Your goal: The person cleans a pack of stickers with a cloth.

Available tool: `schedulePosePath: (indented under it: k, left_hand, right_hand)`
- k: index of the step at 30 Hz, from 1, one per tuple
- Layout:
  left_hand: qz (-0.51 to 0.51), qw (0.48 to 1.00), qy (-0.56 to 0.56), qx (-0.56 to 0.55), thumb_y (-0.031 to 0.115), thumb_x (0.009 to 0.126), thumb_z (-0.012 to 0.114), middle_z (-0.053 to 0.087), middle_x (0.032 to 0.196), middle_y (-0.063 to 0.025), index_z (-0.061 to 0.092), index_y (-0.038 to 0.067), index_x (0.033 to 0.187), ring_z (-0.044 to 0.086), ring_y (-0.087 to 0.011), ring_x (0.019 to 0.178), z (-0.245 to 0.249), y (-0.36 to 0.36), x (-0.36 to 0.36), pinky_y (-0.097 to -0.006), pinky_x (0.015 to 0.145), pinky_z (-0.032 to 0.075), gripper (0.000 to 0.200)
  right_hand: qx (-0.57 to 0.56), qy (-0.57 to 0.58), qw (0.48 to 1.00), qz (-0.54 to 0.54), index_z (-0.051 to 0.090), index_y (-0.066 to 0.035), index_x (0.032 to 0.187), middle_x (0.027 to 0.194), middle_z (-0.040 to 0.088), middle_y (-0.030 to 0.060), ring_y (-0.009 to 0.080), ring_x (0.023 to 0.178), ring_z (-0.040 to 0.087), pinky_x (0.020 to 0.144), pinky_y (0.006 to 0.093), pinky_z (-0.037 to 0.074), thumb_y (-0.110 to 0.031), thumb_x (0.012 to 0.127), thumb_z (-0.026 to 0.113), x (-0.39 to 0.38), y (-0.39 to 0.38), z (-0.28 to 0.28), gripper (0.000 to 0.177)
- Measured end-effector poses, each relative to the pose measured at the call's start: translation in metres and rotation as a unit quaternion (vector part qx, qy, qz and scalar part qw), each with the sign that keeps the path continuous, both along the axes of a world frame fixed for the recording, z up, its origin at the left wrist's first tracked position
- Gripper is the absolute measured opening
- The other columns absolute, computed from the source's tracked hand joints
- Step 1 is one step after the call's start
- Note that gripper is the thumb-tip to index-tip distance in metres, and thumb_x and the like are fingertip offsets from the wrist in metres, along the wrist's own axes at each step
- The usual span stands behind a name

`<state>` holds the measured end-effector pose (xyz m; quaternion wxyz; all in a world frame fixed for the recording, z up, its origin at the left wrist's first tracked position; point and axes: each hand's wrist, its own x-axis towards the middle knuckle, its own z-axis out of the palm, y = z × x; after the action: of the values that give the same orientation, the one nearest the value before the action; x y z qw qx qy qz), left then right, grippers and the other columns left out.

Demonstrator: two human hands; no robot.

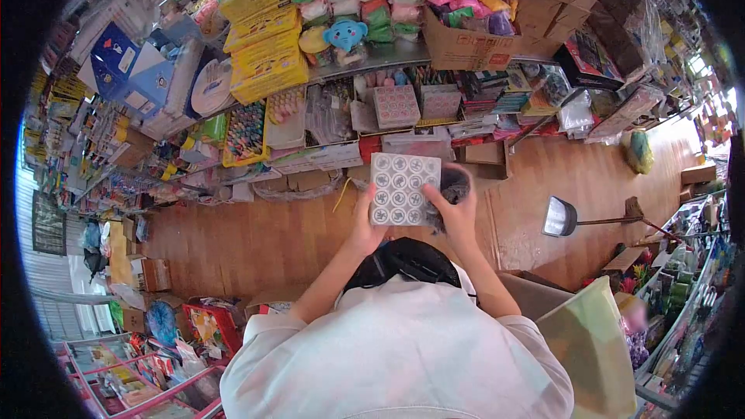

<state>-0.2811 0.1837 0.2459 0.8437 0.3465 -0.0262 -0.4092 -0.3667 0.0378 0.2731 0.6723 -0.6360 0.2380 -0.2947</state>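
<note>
In front of my body, both hands hold up a flat square white box (400, 200) with rows of round grey animal-like pictures on its face. My left hand (366, 221) grips its left edge, fingers mostly hidden behind it. My right hand (459, 213) is closed at the right side, thumb pressed on the box face. A dark grey, soft-looking bundle (454, 185), possibly a cloth, is bunched in the right hand beside the box; its exact kind cannot be made out. On the shelf beyond stands a similar box (397, 105) with pinkish round pictures.
Crowded shelves face me, with yellow boxes (268, 66), a carton of colourful packets (469, 46) and a yellow tray of pens (247, 136). A long-handled dustpan (560, 217) stands on the wooden floor (225, 244) at right. Behind are a pale bin (594, 334) and pink-edged racks (140, 372).
</note>
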Motion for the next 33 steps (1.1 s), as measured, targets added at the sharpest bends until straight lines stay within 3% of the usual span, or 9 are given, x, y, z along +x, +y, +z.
schedulePosePath:
  k: [4, 7, 9, 12, 14, 15, 22, 27, 33]
  left_hand:
    - [0.006, 0.999, 0.035, 0.023, 0.044, 0.092, 0.048, 0.056, 0.119, -0.0076, 0.044, 0.005, 0.128, 0.055, -0.0182, 0.107, -0.007, 0.007, -0.002, -0.036, 0.089, 0.046, 0.053]
    - [-0.06, 0.996, 0.013, 0.067, 0.045, 0.092, 0.048, 0.057, 0.113, -0.006, 0.046, 0.007, 0.126, 0.056, -0.0153, 0.099, -0.034, 0.013, -0.004, -0.0339, 0.082, 0.048, 0.051]
    - [-0.056, 0.995, 0.0, 0.082, 0.045, 0.092, 0.048, 0.057, 0.111, -0.0054, 0.047, 0.007, 0.125, 0.056, -0.0144, 0.096, -0.026, 0.007, -0.01, -0.0329, 0.081, 0.048, 0.05]
    - [0.015, 0.989, -0.007, 0.145, 0.046, 0.092, 0.045, 0.058, 0.11, -0.0045, 0.049, 0.008, 0.123, 0.057, -0.0135, 0.095, -0.026, 0.001, -0.01, -0.0334, 0.079, 0.049, 0.049]
    - [0.082, 0.976, -0.193, 0.051, 0.042, 0.094, 0.042, 0.051, 0.128, -0.0064, 0.041, 0.011, 0.133, 0.053, -0.02, 0.113, 0.001, 0.005, -0.011, -0.0424, 0.095, 0.044, 0.05]
    - [0.016, 0.996, 0.073, 0.044, 0.043, 0.095, 0.04, 0.055, 0.123, -0.0071, 0.042, 0.011, 0.132, 0.055, -0.0186, 0.109, -0.001, 0.005, 0.01, -0.0417, 0.093, 0.045, 0.049]
    - [-0.011, 0.995, 0.0, 0.095, 0.047, 0.09, 0.05, 0.063, 0.1, -0.0059, 0.049, 0.008, 0.123, 0.062, -0.018, 0.086, -0.023, 0.001, 0.001, -0.0306, 0.067, 0.051, 0.051]
    - [0.02, 0.992, -0.12, 0.028, 0.048, 0.09, 0.049, 0.053, 0.125, -0.0072, 0.043, 0.008, 0.131, 0.054, -0.0178, 0.11, -0.016, 0.011, 0.008, -0.0383, 0.09, 0.046, 0.058]
    - [0.005, 0.995, -0.011, 0.098, 0.044, 0.092, 0.047, 0.055, 0.122, -0.0067, 0.045, 0.007, 0.129, 0.054, -0.0182, 0.11, -0.004, 0.014, 0.027, -0.0349, 0.095, 0.041, 0.052]
  right_hand:
    - [-0.125, -0.068, 0.966, -0.218, 0.049, -0.002, 0.117, 0.1, 0.056, 0.0063, 0.014, 0.099, 0.052, 0.088, 0.0269, 0.041, -0.007, 0.086, 0.062, 0.007, -0.01, 0.007, 0.034]
    - [-0.216, -0.057, 0.974, -0.038, 0.049, -0.003, 0.122, 0.123, 0.052, 0.0114, 0.0254, 0.111, 0.052, 0.1, 0.0355, 0.035, -0.007, 0.087, 0.057, 0.011, -0.014, 0.012, 0.036]
    - [-0.441, 0.065, 0.89, 0.096, 0.04, -0.002, 0.132, 0.138, 0.039, 0.0172, 0.0368, 0.123, 0.042, 0.108, 0.0447, 0.024, -0.012, 0.084, 0.059, 0.021, 0.002, 0.01, 0.052]
    - [-0.443, 0.021, 0.883, 0.152, 0.023, -0.001, 0.142, 0.146, 0.024, 0.0215, 0.0394, 0.136, 0.02, 0.111, 0.0486, 0.016, -0.02, 0.084, 0.056, 0.022, 0.038, 0.024, 0.07]
    - [-0.441, -0.006, 0.872, 0.215, 0.023, -0.002, 0.143, 0.147, 0.023, 0.0213, 0.0398, 0.136, 0.02, 0.111, 0.0492, 0.014, -0.02, 0.084, 0.056, 0.013, 0.052, 0.028, 0.07]
    - [-0.44, -0.007, 0.872, 0.214, 0.023, -0.002, 0.143, 0.147, 0.023, 0.0213, 0.0398, 0.136, 0.02, 0.111, 0.0492, 0.014, -0.02, 0.084, 0.056, 0.011, 0.047, 0.024, 0.07]
    - [-0.471, 0.073, 0.869, 0.134, 0.022, -0.001, 0.142, 0.147, 0.023, 0.021, 0.0377, 0.136, 0.021, 0.112, 0.0485, 0.014, -0.023, 0.085, 0.056, 0.037, 0.01, 0.01, 0.071]
    - [-0.446, 0.014, 0.872, 0.2, 0.019, 0.001, 0.142, 0.147, 0.022, 0.0213, 0.0386, 0.136, 0.019, 0.112, 0.0459, 0.015, -0.023, 0.084, 0.058, 0.045, 0.038, 0.024, 0.074]
    - [-0.407, 0.063, 0.887, 0.207, 0.015, 0.003, 0.142, 0.147, 0.021, 0.0224, 0.0386, 0.136, 0.019, 0.112, 0.0469, 0.014, -0.034, 0.088, 0.053, 0.03, 0.005, -0.022, 0.076]
